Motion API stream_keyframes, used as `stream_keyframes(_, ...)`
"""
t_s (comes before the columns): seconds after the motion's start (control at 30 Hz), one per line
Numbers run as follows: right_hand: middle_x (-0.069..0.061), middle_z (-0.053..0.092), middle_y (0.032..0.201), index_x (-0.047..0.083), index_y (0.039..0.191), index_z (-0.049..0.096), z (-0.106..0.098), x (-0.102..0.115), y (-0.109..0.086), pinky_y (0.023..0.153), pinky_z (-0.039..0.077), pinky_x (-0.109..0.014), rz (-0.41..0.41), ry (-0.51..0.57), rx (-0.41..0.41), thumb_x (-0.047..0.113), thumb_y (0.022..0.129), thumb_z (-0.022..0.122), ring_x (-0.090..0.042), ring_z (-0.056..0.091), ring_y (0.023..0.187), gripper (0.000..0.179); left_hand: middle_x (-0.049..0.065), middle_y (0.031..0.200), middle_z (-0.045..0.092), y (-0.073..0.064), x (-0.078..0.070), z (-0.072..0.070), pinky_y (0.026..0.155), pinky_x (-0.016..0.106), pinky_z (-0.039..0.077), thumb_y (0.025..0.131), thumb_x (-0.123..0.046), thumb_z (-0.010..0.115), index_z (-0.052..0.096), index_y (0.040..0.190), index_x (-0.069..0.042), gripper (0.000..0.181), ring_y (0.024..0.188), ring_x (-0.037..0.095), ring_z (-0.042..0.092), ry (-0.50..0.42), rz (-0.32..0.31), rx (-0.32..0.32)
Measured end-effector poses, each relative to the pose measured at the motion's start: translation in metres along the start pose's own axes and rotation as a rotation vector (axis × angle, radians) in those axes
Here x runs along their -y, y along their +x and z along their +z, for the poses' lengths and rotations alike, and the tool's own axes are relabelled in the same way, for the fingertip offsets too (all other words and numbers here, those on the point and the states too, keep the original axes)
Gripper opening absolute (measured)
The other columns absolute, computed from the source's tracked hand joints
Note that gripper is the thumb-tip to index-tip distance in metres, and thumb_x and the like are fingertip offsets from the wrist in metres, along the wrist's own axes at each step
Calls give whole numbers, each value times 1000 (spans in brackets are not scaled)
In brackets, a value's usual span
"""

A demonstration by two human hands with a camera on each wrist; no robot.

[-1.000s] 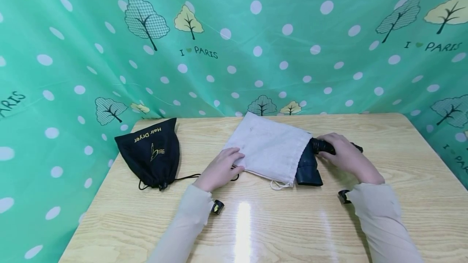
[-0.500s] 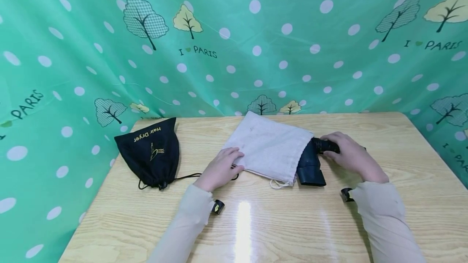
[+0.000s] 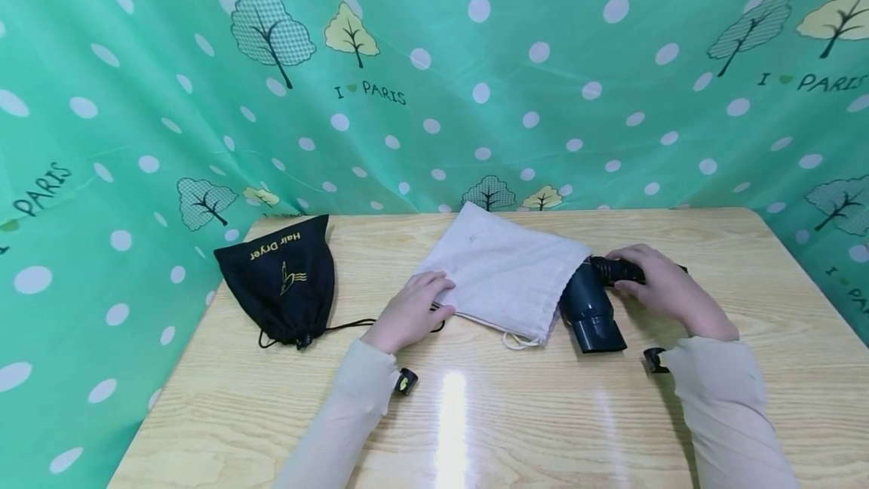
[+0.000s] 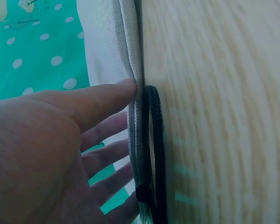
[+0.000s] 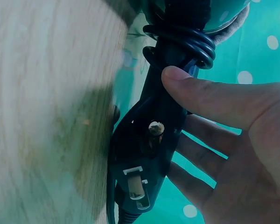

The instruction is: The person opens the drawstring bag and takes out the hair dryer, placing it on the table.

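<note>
A black hair dryer [image 3: 589, 304] lies partly out of a light grey drawstring bag [image 3: 505, 270] in the head view; its nozzle points toward the table's front. Its rear end is hidden under the cloth. My right hand [image 3: 661, 285] grips the handle, round which the cord is wound. The plug prongs [image 5: 136, 186] show beside the handle in the right wrist view. My left hand [image 3: 410, 312] rests on the bag's left side with fingers spread, and in the left wrist view the thumb [image 4: 105, 100] touches the bag's edge.
A black drawstring pouch [image 3: 281, 285] lettered "Hair Dryer" lies at the left of the wooden table [image 3: 529, 429]. Its black cord [image 3: 349, 324] runs under my left hand. A green dotted curtain [image 3: 407, 149] hangs behind the table.
My right hand has moved right, drawing the hair dryer further out of the grey bag, so more of its barrel shows. The bag's mouth shifted slightly right. My left hand stays on the bag.
</note>
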State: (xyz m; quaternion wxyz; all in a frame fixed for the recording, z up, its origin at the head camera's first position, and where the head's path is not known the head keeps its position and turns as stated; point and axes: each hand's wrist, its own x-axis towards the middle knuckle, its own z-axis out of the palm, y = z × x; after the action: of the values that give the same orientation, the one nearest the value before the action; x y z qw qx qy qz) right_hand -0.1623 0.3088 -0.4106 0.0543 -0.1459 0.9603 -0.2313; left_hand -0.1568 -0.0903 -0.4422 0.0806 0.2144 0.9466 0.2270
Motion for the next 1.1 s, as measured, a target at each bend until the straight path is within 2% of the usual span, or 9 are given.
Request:
stream_keyframes(0.3, -36, 47, 134, -6, 132, 53, -3, -4, -2, 101, 36, -70, -18, 16, -10, 1, 92, 64, -56, 42, 125, 42, 9, 153, 44, 6, -2, -2, 120, 45, 29, 99, -34, 61, 57, 138, -11, 46, 145, 26, 35, 19, 9, 18)
stream_keyframes(0.43, -35, 49, 133, -5, 132, 54, 0, -2, 0, 101, 37, -69, -44, 11, -15, 0, 93, 63, -55, 43, 124, 41, 9, 147, 50, 9, -4, -4, 117, 46, 33, 98, -34, 61, 60, 134, -10, 42, 140, 28, 41, 32, 13, 23)
stream_keyframes(0.53, -34, 49, 135, -5, 133, 53, 2, 0, 2, 102, 37, -69, -50, 4, -12, 0, 93, 62, -54, 42, 126, 41, 8, 142, 55, 14, -6, -8, 115, 46, 36, 98, -34, 61, 62, 131, -12, 40, 136, 28, 46, 31, 10, 0)
stream_keyframes(0.67, -33, 48, 137, -4, 135, 52, 4, 3, 5, 104, 35, -69, -47, -4, -9, -1, 94, 61, -53, 41, 128, 42, 6, 141, 56, 24, -10, -14, 114, 46, 37, 99, -34, 61, 61, 132, -13, 40, 135, 28, 47, 35, 6, -45)
stream_keyframes(0.83, -32, 49, 137, -4, 136, 52, 4, 4, 5, 104, 36, -68, -66, -8, -23, -3, 94, 60, -53, 42, 128, 43, 9, 146, 50, 41, -16, -22, 116, 47, 34, 99, -32, 61, 58, 136, -14, 41, 138, 28, 43, 34, 6, -91)
stream_keyframes(1.0, -31, 52, 135, -5, 134, 54, 5, 2, 3, 104, 37, -67, -89, -10, -46, -6, 92, 61, -52, 44, 127, 43, 13, 153, 42, 60, -16, -24, 117, 50, 33, 100, -30, 60, 56, 138, -15, 42, 142, 32, 38, 10, 12, -96)
stream_keyframes(1.1, -31, 52, 135, -5, 134, 54, 6, 3, 4, 103, 38, -67, -98, -8, -53, -6, 92, 62, -52, 45, 126, 43, 14, 154, 39, 70, -12, -27, 117, 51, 32, 100, -30, 59, 53, 141, -15, 44, 143, 32, 36, -5, -25, -89)
